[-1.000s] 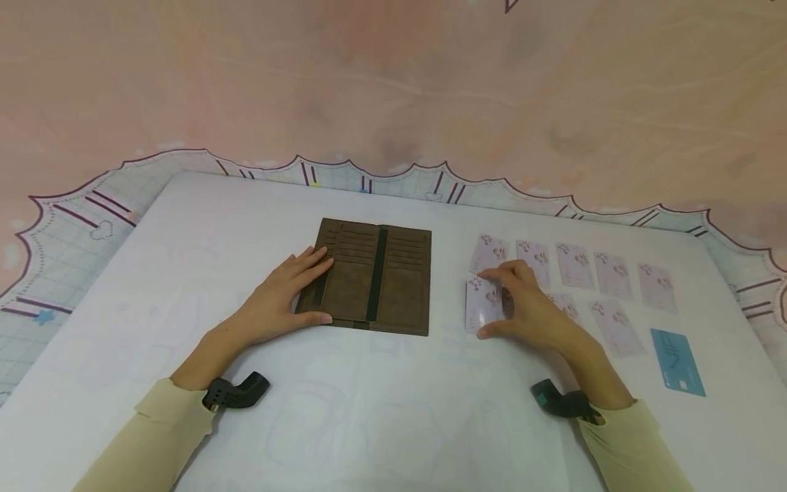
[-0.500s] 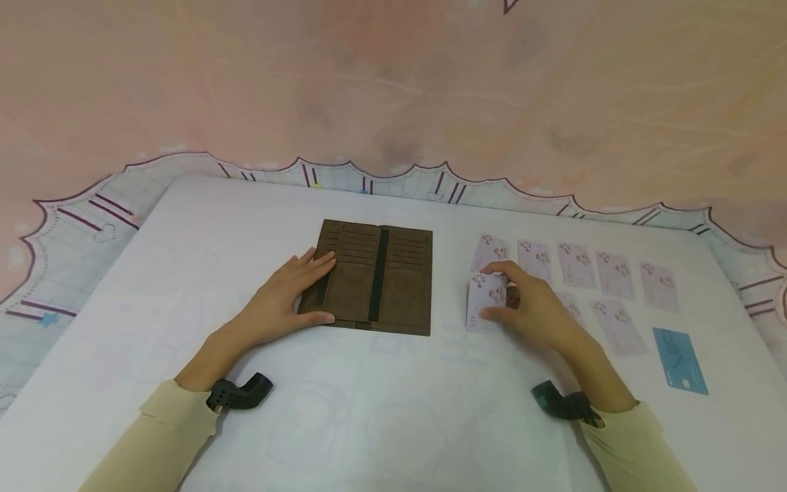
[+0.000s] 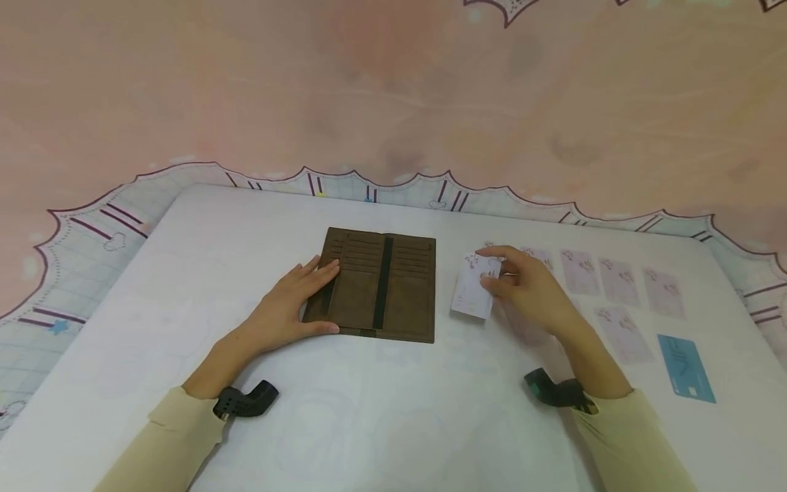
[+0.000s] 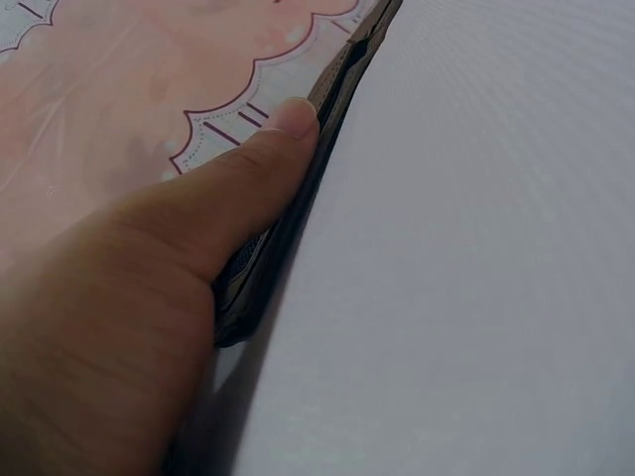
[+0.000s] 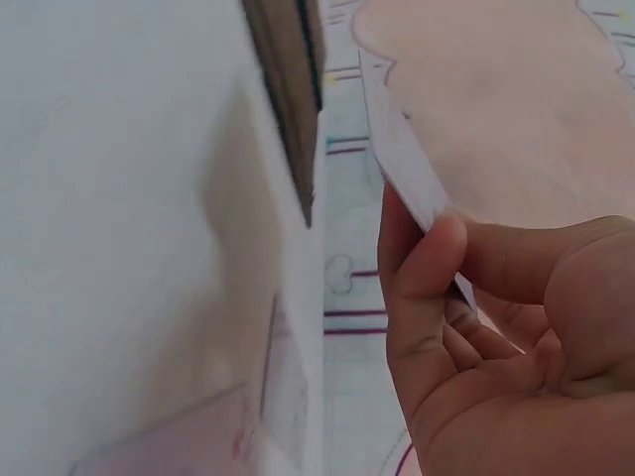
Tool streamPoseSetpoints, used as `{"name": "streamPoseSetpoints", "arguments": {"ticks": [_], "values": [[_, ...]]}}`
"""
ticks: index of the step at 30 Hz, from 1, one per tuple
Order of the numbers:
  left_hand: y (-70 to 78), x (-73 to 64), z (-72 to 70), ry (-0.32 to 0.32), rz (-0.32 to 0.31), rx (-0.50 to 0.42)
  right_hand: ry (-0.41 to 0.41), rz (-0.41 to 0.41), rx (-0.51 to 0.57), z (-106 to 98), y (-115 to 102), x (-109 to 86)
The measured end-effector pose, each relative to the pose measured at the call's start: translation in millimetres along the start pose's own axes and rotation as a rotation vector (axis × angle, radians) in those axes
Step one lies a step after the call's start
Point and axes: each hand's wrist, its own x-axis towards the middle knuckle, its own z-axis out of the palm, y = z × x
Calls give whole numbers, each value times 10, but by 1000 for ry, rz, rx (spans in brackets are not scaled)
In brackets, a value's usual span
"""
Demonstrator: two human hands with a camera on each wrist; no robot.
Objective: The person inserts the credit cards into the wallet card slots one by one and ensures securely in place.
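Observation:
An opened brown long wallet lies flat, its card slots facing up and a dark band down its middle. My left hand rests on its left part with fingers and thumb extended; in the left wrist view the thumb lies along the wallet's edge. To the right of the wallet, my right hand pinches a pale pink card between thumb and fingers. The right wrist view shows this card raised off the table and tilted, its lower end among the fingers.
Several more pale pink cards lie in two rows at the right, partly hidden by my right hand. A blue card marked VIP lies nearer at the far right. A scalloped patterned cloth borders the white tabletop at the back.
My right hand has picked the pale pink card up from the table and moved it slightly left toward the wallet. The left hand has stayed on the wallet.

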Motion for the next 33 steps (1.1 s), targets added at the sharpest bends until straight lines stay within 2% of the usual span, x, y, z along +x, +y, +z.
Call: {"name": "streamPoseSetpoints", "arguments": {"ticks": [5, 10, 20, 25, 29, 33], "values": [[-2, 1, -22, -12, -8, -10, -6, -2, 55, 59, -182, 142], [-16, 0, -32, -12, -16, -13, 23, 17, 158, 183, -357, 295], [16, 7, -23, -14, -13, -32, 67, -29, 354, 478, -610, 620], [34, 9, -33, -11, -7, -32, 82, -50, 410, 612, -664, 728], [27, 6, -40, -10, -8, -29, 96, -59, 410, 694, -696, 809], [13, -3, -36, -9, -11, -35, 107, -28, 413, 777, -701, 879]]}}
